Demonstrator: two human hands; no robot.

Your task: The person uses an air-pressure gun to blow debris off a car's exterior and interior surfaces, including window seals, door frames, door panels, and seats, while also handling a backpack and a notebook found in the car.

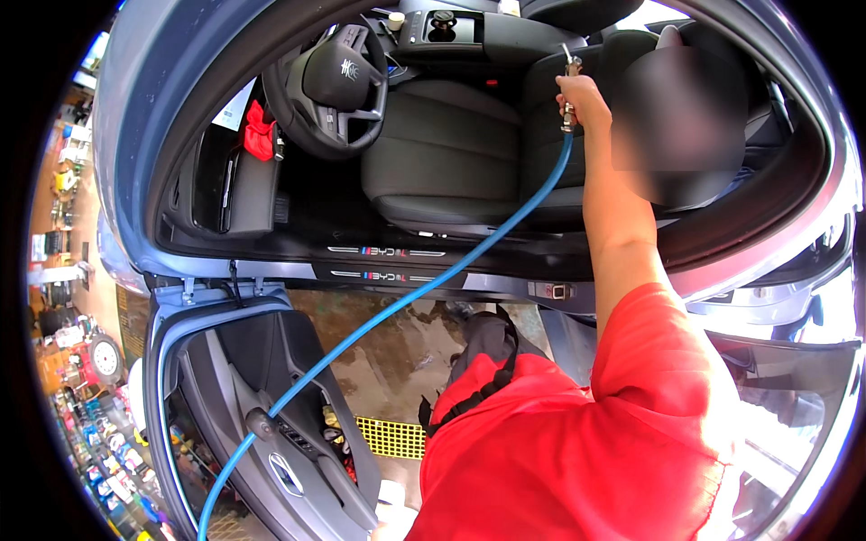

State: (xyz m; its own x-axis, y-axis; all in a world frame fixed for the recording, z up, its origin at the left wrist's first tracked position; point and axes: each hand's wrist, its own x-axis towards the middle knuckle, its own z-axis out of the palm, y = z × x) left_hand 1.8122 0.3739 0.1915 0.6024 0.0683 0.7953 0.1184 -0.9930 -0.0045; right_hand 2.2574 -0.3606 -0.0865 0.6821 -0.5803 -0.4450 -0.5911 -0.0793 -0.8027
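My right hand (580,98) is closed around a metal air blow gun (567,120), over the backrest of the dark front seat (443,145). The gun's thin nozzle points toward the centre console. From its lower end a blue air hose (399,304) curves across the door sill (487,283) and over the open front door (308,466) to the bottom left. My left hand is out of view. Before me are the car's steering wheel (336,78) and a red cloth (257,133) by the dashboard's side.
The console (521,42) holds a dark item in its cup holder. A blurred shape (676,122), perhaps a person, lies beside my forearm. A yellow grating (390,437) is on the wet-looking floor near the door. A wheel (106,358) and crowded shop goods stand at far left.
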